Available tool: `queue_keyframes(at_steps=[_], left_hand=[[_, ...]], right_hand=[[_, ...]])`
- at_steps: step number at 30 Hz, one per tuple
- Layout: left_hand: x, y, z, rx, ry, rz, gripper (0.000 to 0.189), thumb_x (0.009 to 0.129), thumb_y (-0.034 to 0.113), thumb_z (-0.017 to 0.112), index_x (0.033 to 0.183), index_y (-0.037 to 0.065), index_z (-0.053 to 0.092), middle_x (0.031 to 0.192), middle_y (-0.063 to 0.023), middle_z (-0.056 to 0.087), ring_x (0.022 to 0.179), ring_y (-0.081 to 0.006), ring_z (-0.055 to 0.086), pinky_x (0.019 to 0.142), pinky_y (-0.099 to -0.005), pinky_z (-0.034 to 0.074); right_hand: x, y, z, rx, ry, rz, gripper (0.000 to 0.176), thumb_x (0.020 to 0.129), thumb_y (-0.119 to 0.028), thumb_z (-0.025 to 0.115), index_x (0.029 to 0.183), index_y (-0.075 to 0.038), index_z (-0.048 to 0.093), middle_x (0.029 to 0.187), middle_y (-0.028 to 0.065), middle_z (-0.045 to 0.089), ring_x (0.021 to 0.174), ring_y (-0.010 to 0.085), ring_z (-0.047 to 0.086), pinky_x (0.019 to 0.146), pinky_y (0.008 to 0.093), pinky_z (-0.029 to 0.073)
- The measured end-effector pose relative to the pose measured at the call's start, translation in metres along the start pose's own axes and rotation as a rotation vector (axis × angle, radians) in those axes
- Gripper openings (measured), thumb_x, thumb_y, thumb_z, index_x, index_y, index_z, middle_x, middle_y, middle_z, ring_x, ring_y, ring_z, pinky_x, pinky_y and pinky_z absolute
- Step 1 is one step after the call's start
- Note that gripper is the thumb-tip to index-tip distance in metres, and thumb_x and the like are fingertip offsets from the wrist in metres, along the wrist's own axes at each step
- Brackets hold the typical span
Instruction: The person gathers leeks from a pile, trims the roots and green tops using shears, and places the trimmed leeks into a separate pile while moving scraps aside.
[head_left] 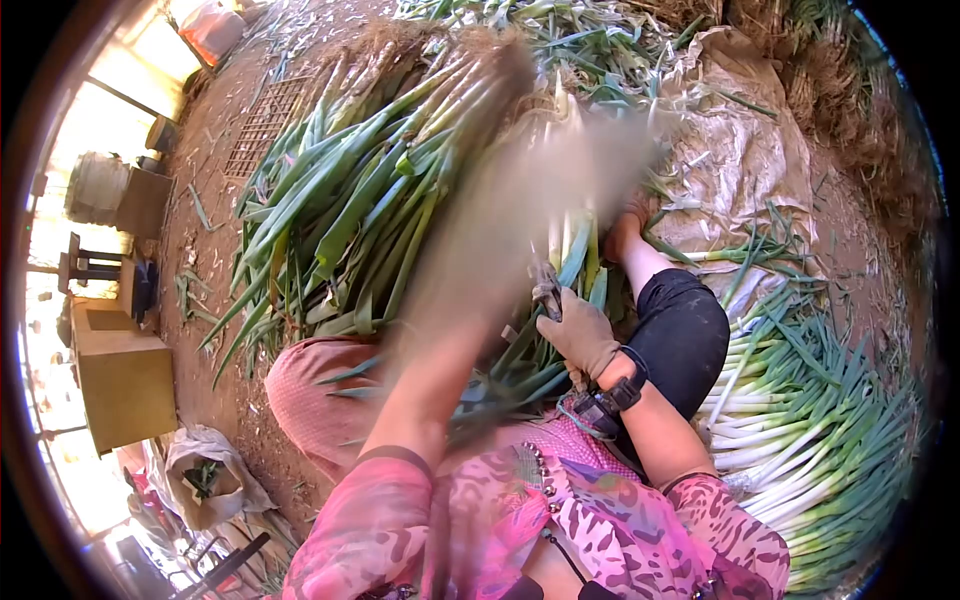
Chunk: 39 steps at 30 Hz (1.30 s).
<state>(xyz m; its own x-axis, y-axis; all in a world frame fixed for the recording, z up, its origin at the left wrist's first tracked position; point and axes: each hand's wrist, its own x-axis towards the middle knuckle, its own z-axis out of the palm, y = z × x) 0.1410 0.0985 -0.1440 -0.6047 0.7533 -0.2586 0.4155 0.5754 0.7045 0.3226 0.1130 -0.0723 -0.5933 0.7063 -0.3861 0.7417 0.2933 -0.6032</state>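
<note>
My right hand (580,335), in a dirty beige glove with a dark watch (626,390) at the wrist, is closed around a few green onions (572,250) between my legs. Their pale ends point away from me and their leaves run down towards my lap. My left arm (425,385) stretches forward across them. The left hand (575,175) is a pale smear of motion over the stalks, so its fingers and anything in them cannot be made out. To its left lies a big heap of green onions (370,190) with the brown roots on.
Right of my knee, green onions with clean white shafts (765,420) lie in a fanned pile. A crumpled sack sheet (745,150) covers the ground beyond, beside more rooted bundles (840,90). A metal grid (262,125), a wooden box (125,385) and an open sack (215,475) are left.
</note>
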Motion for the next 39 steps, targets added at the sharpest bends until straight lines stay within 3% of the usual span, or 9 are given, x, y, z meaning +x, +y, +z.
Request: queue_keyframes(at_steps=[5,7,16,20,23,30,33,37,39], left_hand=[[-0.03,0.02,-0.023,-0.382,-0.232,-0.134,0.051,0.089,0.031,0.074,0.119,-0.008,0.063,0.113,-0.0236,0.07,0.106,-0.0287,0.067,0.091,-0.0366,0.052],[-0.012,-0.035,0.018,-0.392,-0.102,-0.017,0.053,0.091,0.028,0.072,0.127,-0.009,0.059,0.117,-0.0239,0.069,0.108,-0.0293,0.067,0.093,-0.0369,0.051],[-0.054,-0.019,0.014,-0.129,-0.247,0.051,0.052,0.096,0.029,0.062,0.135,-0.005,0.055,0.133,-0.0264,0.062,0.126,-0.0382,0.059,0.105,-0.0412,0.047],[-0.066,-0.014,0.014,-0.082,-0.226,0.01,0.05,0.097,0.029,0.059,0.134,-0.005,0.056,0.128,-0.0264,0.065,0.122,-0.0402,0.061,0.104,-0.043,0.047],[-0.073,-0.008,0.012,-0.072,-0.213,0.023,0.046,0.097,0.028,0.059,0.131,-0.003,0.058,0.123,-0.0267,0.067,0.118,-0.0415,0.062,0.101,-0.0445,0.048],[-0.089,-0.012,0.026,0.009,-0.241,0.067,0.039,0.097,0.03,0.058,0.128,0.008,0.061,0.118,-0.0232,0.068,0.111,-0.0402,0.064,0.096,-0.0492,0.049],[-0.092,0.0,0.026,0.059,-0.383,0.182,0.039,0.097,0.032,0.058,0.128,0.008,0.061,0.116,-0.023,0.069,0.11,-0.0405,0.065,0.095,-0.0496,0.049],[-0.072,0.014,-0.001,-0.098,-0.243,0.089,0.037,0.095,0.037,0.063,0.114,0.005,0.067,0.107,-0.0225,0.07,0.102,-0.0414,0.066,0.089,-0.0484,0.05],[-0.053,0.015,-0.03,-0.007,-0.097,0.221,0.037,0.093,0.039,0.063,0.112,0.007,0.066,0.106,-0.0204,0.07,0.102,-0.041,0.065,0.088,-0.0488,0.05]], right_hand=[[-0.008,-0.006,-0.008,-0.013,-0.001,-0.022,0.043,0.085,-0.038,0.066,0.105,0.0,0.059,0.093,0.0278,0.069,0.092,0.0469,0.066,0.083,0.0536,0.052],[-0.019,-0.005,-0.007,-0.053,-0.022,-0.012,0.044,0.085,-0.039,0.065,0.106,0.0,0.059,0.094,0.0274,0.069,0.093,0.0455,0.067,0.084,0.0529,0.052],[0.025,0.002,-0.009,-0.089,0.054,0.015,0.05,0.084,-0.043,0.065,0.109,0.0,0.062,0.099,0.0295,0.069,0.098,0.0464,0.067,0.087,0.0519,0.052],[0.088,-0.008,-0.031,-0.13,-0.016,0.086,0.057,0.084,-0.046,0.064,0.114,0.002,0.065,0.107,0.0317,0.068,0.103,0.045,0.067,0.091,0.0493,0.053],[0.128,-0.003,-0.039,-0.048,0.073,0.07,0.053,0.082,-0.044,0.062,0.104,0.003,0.074,0.101,0.0275,0.072,0.101,0.0409,0.07,0.09,0.0449,0.055],[0.105,0.004,-0.033,-0.162,-0.024,-0.082,0.053,0.084,-0.043,0.066,0.111,0.003,0.068,0.105,0.0319,0.069,0.103,0.0439,0.067,0.093,0.0466,0.053],[0.103,0.006,-0.035,-0.176,-0.015,0.08,0.054,0.084,-0.043,0.066,0.111,0.004,0.067,0.105,0.0312,0.069,0.102,0.0435,0.068,0.092,0.0472,0.053],[0.097,-0.004,-0.025,-0.179,0.082,0.11,0.055,0.083,-0.045,0.067,0.111,0.003,0.068,0.105,0.0261,0.072,0.102,0.0419,0.07,0.09,0.0476,0.055],[0.099,-0.001,-0.021,-0.167,0.054,0.089,0.057,0.082,-0.044,0.068,0.114,0.004,0.067,0.106,0.0267,0.072,0.102,0.0426,0.07,0.09,0.048,0.054]])
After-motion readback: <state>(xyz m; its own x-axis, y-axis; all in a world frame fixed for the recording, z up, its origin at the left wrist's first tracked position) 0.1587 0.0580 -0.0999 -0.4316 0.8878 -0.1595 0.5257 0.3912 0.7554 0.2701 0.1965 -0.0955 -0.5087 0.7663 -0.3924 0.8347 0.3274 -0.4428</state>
